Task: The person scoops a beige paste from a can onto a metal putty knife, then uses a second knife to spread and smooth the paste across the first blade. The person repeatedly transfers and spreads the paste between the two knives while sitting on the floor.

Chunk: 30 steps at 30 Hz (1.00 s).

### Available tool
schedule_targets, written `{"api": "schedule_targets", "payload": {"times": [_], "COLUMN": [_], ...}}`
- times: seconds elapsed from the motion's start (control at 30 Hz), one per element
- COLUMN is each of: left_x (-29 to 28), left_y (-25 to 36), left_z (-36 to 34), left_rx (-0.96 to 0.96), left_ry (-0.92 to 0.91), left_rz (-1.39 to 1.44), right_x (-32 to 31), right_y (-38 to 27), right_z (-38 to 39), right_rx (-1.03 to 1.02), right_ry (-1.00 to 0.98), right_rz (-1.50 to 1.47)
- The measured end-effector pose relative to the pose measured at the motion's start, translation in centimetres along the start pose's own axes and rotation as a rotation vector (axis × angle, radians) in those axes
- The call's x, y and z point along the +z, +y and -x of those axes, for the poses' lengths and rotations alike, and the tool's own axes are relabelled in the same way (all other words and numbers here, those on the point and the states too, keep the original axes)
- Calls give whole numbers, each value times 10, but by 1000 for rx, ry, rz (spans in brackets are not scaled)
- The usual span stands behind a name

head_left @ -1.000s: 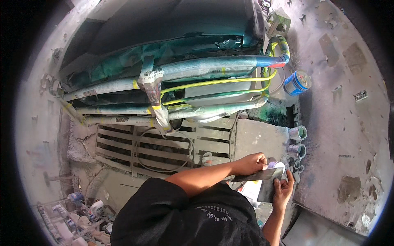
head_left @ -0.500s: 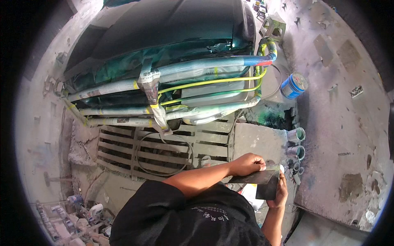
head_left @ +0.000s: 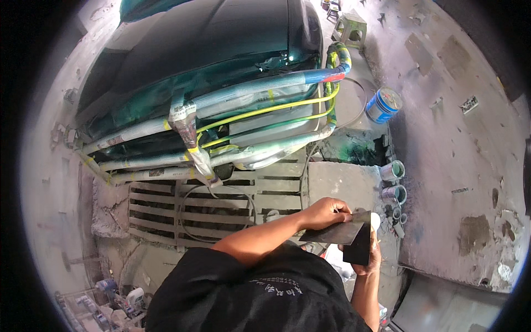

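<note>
My left hand (head_left: 327,213) pinches the edge of a dark grey sheet (head_left: 333,232) that looks like sandpaper. Its fingers are bent and closed on it. Below and to the right, my right hand (head_left: 371,259) grips a darker rectangular part (head_left: 356,251) from its right side. The two dark pieces overlap; whether they are one folded sheet or two, I cannot tell. A small white round thing (head_left: 376,220) shows at the upper edge of my right hand, partly hidden. Both hands are held close together in front of my body.
Ahead stands a dark vehicle (head_left: 232,39) whose front bars (head_left: 249,91) are wrapped in paper and tape. A slatted floor grate (head_left: 215,193) with a looped hose lies below. Blue bucket (head_left: 383,105), open cans (head_left: 394,193) and a stool (head_left: 349,30) stand on the right.
The view has shifted, so the vehicle and bucket sit further left. My left hand has tilted the sheet, and its front flap now lies differently over the darker part. Both hands keep hold.
</note>
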State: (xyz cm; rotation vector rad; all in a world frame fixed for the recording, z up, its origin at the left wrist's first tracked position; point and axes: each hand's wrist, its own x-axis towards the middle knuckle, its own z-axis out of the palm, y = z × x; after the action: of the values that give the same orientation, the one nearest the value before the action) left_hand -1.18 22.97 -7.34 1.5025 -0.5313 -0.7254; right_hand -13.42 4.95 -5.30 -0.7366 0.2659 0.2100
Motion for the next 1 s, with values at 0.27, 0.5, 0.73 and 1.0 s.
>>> {"api": "schedule_targets", "payload": {"times": [0.27,0.5,0.73,1.0], "left_x": [-7,-13,-10,-12], "left_y": [-5,-5,5,-50], "left_z": [-1,1,7,-7], "left_rx": [-32,-84,-203,-251], "left_ry": [-94,-134,-38,369], "left_rz": [62,106,209,121], "right_x": [12,13,20,1], "right_y": [-6,-7,-10,-23], "right_z": [-1,-1,0,0], "right_rx": [-28,-14,-70,-202], "right_ry": [16,18,28,-36], "right_rz": [-4,-11,-25,-192]}}
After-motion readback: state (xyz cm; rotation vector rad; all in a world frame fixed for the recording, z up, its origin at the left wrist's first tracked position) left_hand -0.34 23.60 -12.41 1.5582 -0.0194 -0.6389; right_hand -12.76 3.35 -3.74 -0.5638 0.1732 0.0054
